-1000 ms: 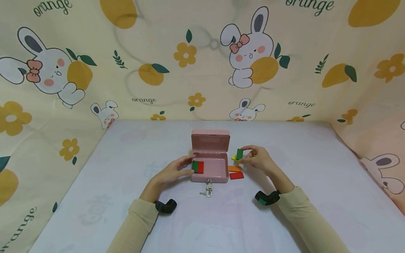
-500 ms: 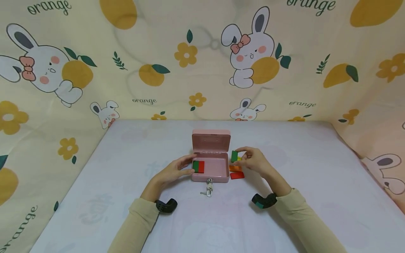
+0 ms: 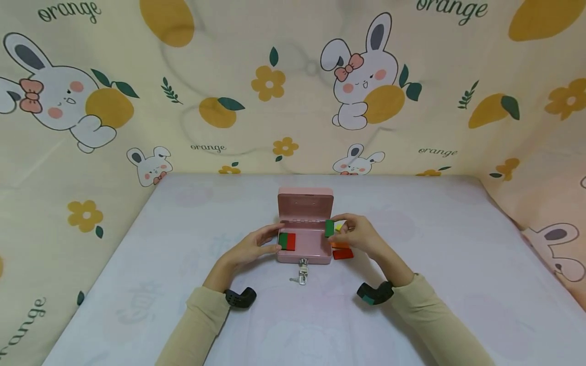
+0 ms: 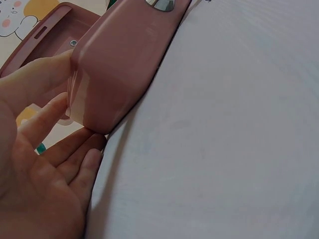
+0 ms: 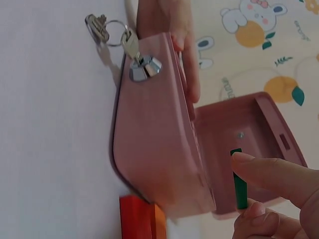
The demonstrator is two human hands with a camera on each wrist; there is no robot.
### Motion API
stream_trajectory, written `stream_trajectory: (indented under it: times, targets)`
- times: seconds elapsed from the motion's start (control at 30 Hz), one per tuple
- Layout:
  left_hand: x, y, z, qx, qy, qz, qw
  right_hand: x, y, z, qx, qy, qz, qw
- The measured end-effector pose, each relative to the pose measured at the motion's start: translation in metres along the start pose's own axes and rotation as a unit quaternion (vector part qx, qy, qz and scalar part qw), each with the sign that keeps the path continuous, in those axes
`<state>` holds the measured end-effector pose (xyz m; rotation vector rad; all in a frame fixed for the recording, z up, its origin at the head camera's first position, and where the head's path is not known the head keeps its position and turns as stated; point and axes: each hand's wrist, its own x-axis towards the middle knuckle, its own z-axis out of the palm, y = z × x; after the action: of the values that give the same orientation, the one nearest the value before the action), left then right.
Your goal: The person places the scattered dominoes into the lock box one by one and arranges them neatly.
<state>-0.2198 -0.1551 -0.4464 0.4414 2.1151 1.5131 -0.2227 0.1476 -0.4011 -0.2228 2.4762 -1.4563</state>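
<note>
A pink metal cash box (image 3: 313, 242) stands with its lid (image 3: 305, 207) raised. In the head view, my left hand (image 3: 254, 247) rests against its left side, thumb and fingers fairly straight along the rim and wall. My right hand (image 3: 361, 235) pinches a thin green block (image 3: 329, 228) between thumb and index finger, upright over the box's right rim. The right wrist view shows this green block (image 5: 239, 181) edge-on in front of the lid. Inside the box at the left, another green block (image 3: 283, 241) lies beside a red block (image 3: 291, 242).
Right of the box lie an orange block (image 3: 340, 245), a red block (image 3: 343, 254) and a yellow block (image 3: 339, 227), partly covered by my right hand. Keys (image 5: 130, 46) hang from the lock (image 5: 145, 68) on the box's front. A patterned cloth (image 3: 247, 122) stands behind the white table.
My right hand has moved left with the green block, from above the yellow block to the box's right rim. The left hand and the box have stayed put.
</note>
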Motion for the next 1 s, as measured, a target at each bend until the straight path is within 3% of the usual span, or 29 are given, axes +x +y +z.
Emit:
stream_trajectory:
  times: [1.0]
  targets:
    - [0.0, -0.008, 0.003, 0.005, 0.002, 0.026, 0.9997, 0.005, -0.011, 0.041, 0.002, -0.034, -0.038, 0.9987]
